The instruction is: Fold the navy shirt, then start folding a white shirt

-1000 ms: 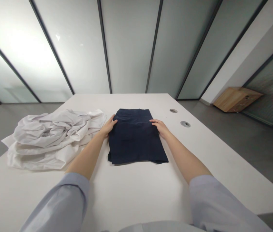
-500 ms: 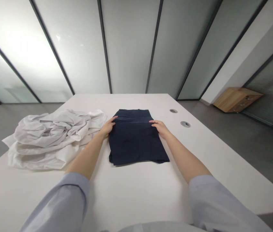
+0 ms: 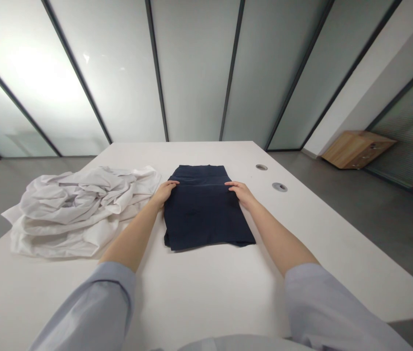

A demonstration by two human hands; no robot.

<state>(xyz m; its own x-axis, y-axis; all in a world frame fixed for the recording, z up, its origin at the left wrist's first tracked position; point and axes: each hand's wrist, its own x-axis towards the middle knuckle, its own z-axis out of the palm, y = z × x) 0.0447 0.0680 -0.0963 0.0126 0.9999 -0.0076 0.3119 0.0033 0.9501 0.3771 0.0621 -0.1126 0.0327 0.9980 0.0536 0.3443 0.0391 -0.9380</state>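
A folded dark navy garment [image 3: 206, 214] lies flat on the white table, its exact kind hidden by the folds. A crease runs across it, with a narrower folded band beyond. My left hand [image 3: 164, 192] grips the left edge at this crease, fingertips on top of the cloth. On the opposite edge, my right hand [image 3: 241, 191] pinches the same crease line between thumb and fingers. The undersides of both hands are partly out of sight.
A crumpled heap of white cloth [image 3: 78, 209] sits left of my left forearm. Two round cable grommets, a far one [image 3: 261, 167] and a nearer one [image 3: 280, 187], are set in the tabletop [image 3: 213, 292] at right. A wooden cabinet [image 3: 356, 149] stands on the floor beyond.
My left fingers have closed in on the crease, the index finger dropping slightly toward me. My right hand and the garment are nearly unchanged.
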